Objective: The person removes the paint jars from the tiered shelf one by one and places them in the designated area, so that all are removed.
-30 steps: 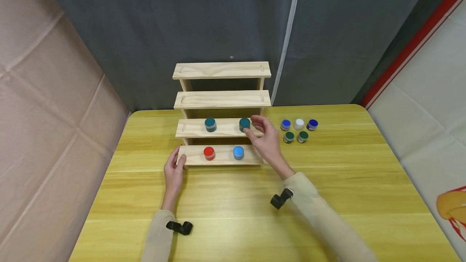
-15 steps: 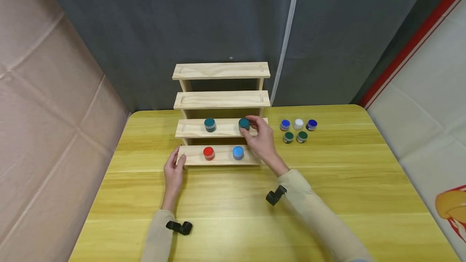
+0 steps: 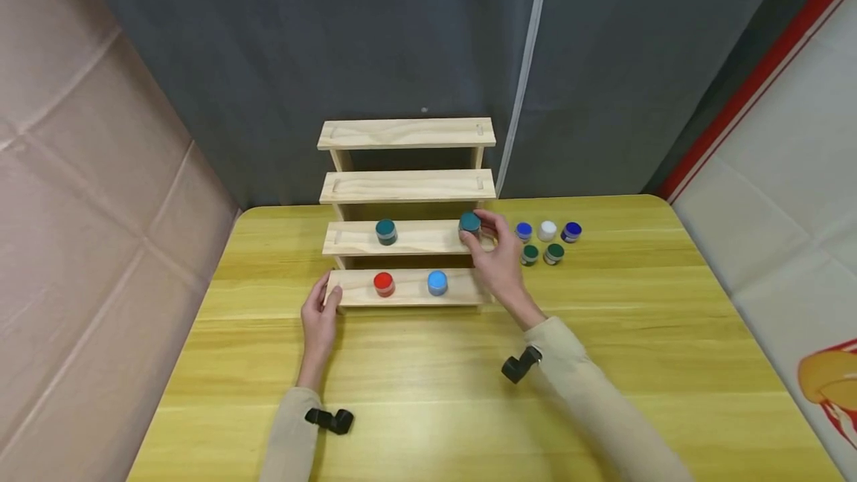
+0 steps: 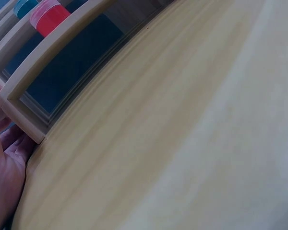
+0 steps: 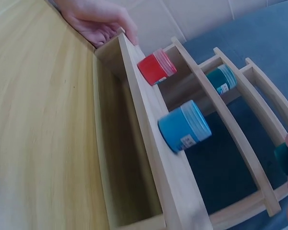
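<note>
My right hand [image 3: 498, 259] pinches a teal-lidded jar [image 3: 470, 222] between thumb and fingers, at the right end of the second step from the bottom of a wooden tiered rack [image 3: 408, 186]. At the right edge of the right wrist view, that same jar shows dark between the fingertips. My left hand [image 3: 320, 316] grips the left end of the bottom step, thumb on top and fingers around the outer side. Another teal jar [image 3: 386, 231] stands on the second step, towards the left. Below it, the bottom step carries a red jar [image 3: 384, 284] and a light blue jar [image 5: 184, 125].
Right of the rack, a cluster of small jars stands on the wooden table [image 3: 415, 393]: two blue-lidded, a white one [image 3: 547, 230] and two green-lidded, one a dark green jar [image 3: 553, 254]. A grey curtain [image 3: 301, 58] hangs behind the rack.
My right hand has gone from loosely around the teal jar to pinching it, then shifted right with it along the second step. The left hand keeps its place on the rack.
</note>
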Motion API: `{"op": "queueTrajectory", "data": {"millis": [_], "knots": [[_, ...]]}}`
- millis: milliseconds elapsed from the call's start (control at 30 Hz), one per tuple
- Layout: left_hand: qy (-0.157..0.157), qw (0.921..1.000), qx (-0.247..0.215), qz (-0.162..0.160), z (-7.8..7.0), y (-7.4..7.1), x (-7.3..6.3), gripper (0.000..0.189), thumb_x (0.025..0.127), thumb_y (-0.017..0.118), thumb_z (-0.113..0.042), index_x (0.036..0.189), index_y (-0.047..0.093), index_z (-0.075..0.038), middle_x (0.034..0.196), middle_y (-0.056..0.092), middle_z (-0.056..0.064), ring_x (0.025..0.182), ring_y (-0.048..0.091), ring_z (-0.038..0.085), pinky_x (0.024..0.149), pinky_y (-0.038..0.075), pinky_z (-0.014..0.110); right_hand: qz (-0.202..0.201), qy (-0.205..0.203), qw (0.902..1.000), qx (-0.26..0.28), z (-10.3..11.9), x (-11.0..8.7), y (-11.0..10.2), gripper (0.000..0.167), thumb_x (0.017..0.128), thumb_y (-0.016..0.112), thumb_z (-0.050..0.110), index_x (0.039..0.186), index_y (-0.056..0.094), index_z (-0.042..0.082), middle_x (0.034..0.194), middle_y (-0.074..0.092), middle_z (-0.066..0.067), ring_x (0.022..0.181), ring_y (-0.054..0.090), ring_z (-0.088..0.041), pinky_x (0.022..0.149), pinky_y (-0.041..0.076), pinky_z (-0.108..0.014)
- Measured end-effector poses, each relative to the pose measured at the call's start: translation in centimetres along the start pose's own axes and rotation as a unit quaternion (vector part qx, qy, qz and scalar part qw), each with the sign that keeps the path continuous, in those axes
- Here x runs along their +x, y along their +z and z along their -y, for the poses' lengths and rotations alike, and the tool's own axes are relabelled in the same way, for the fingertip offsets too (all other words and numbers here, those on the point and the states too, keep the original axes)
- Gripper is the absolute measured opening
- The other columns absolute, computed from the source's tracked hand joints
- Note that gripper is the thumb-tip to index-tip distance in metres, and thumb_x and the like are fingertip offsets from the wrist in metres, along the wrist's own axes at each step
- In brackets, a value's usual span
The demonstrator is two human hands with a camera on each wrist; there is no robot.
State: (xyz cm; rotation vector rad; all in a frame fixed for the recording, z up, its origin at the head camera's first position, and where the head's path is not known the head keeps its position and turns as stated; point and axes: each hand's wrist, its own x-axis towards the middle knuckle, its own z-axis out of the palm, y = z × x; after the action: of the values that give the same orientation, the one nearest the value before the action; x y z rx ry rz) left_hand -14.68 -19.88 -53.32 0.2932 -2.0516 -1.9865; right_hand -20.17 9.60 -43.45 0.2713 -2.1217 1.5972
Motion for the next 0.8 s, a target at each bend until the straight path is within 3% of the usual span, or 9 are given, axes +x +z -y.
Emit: {"op": "queueTrajectory", "data": {"millis": [100,133,200,300,367,567,700,800], "knots": [[0.000,1.0000,0.002,0.002,0.0,0.0,0.0,0.047,0.102,0.056,-0.007,0.146,0.047,0.007,0.149,0.050,0.024,0.136,0.053,0.021,0.096,0.045,0.005,-0.029,-0.018,0.9994,0.000,1.4,-0.2,-0.9,0.039,0.085,0.074,-0.010,0.120,0.060,-0.019,0.117,0.065,-0.035,0.112,0.062,-0.047,0.099,0.051,-0.057],[0.001,1.0000,0.003,0.003,-0.1,0.0,-0.1,0.047,0.102,0.056,-0.007,0.146,0.047,0.007,0.150,0.050,0.024,0.139,0.050,0.026,0.096,0.045,0.005,-0.037,-0.024,0.9990,-0.001,1.3,-0.3,-1.1,0.039,0.085,0.074,-0.011,0.120,0.060,-0.019,0.117,0.065,-0.035,0.111,0.062,-0.047,0.099,0.052,-0.054],[0.004,1.0000,0.004,0.003,-0.1,0.0,-0.1,0.047,0.102,0.056,-0.006,0.146,0.047,0.007,0.150,0.049,0.024,0.142,0.045,0.034,0.097,0.043,0.004,-0.046,-0.029,0.9985,-0.003,1.1,-0.3,-1.7,0.039,0.085,0.074,-0.011,0.120,0.060,-0.018,0.117,0.065,-0.034,0.111,0.062,-0.046,0.100,0.054,-0.042],[0.006,1.0000,0.007,0.001,-0.2,0.0,-0.1,0.047,0.102,0.056,-0.006,0.146,0.047,0.008,0.150,0.049,0.024,0.142,0.044,0.035,0.097,0.042,0.003,-0.060,-0.033,0.9976,-0.011,0.9,-0.3,-2.8,0.038,0.085,0.074,-0.011,0.121,0.061,-0.017,0.115,0.066,-0.033,0.108,0.063,-0.044,0.094,0.051,-0.019],[0.005,0.9999,0.009,0.000,-0.2,0.0,-0.2,0.046,0.102,0.056,-0.006,0.146,0.048,0.007,0.149,0.050,0.024,0.142,0.045,0.035,0.097,0.043,0.004,-0.071,-0.033,0.9968,-0.014,0.8,-0.3,-3.6,0.038,0.085,0.073,-0.010,0.120,0.061,-0.017,0.115,0.066,-0.033,0.107,0.064,-0.044,0.092,0.047,-0.011],[-0.003,0.9998,0.017,-0.003,-0.2,0.1,-0.2,0.046,0.103,0.056,-0.008,0.146,0.048,0.005,0.149,0.051,0.022,0.141,0.046,0.033,0.096,0.044,0.004,-0.093,-0.037,0.9948,-0.022,0.2,-0.2,-5.8,0.036,0.086,0.073,-0.012,0.119,0.060,-0.019,0.115,0.065,-0.034,0.106,0.063,-0.041,0.096,0.052,-0.020],[-0.003,0.9998,0.020,-0.004,-0.3,0.1,-0.2,0.046,0.103,0.055,-0.008,0.146,0.048,0.005,0.150,0.051,0.022,0.141,0.046,0.033,0.096,0.043,0.004,-0.103,-0.020,0.9938,-0.035,-0.2,-0.1,-7.1,0.036,0.087,0.073,-0.010,0.120,0.060,-0.018,0.116,0.064,-0.033,0.105,0.063,-0.030,0.097,0.052,-0.025],[-0.004,0.9998,0.018,-0.004,-0.3,0.0,-0.2,0.047,0.103,0.055,-0.007,0.147,0.047,0.006,0.150,0.050,0.022,0.142,0.044,0.033,0.096,0.043,0.003,-0.111,-0.003,0.9933,-0.032,-0.6,0.0,-7.9,0.037,0.087,0.072,-0.010,0.121,0.060,-0.017,0.118,0.064,-0.033,0.104,0.062,-0.020,0.097,0.051,-0.020]]}}
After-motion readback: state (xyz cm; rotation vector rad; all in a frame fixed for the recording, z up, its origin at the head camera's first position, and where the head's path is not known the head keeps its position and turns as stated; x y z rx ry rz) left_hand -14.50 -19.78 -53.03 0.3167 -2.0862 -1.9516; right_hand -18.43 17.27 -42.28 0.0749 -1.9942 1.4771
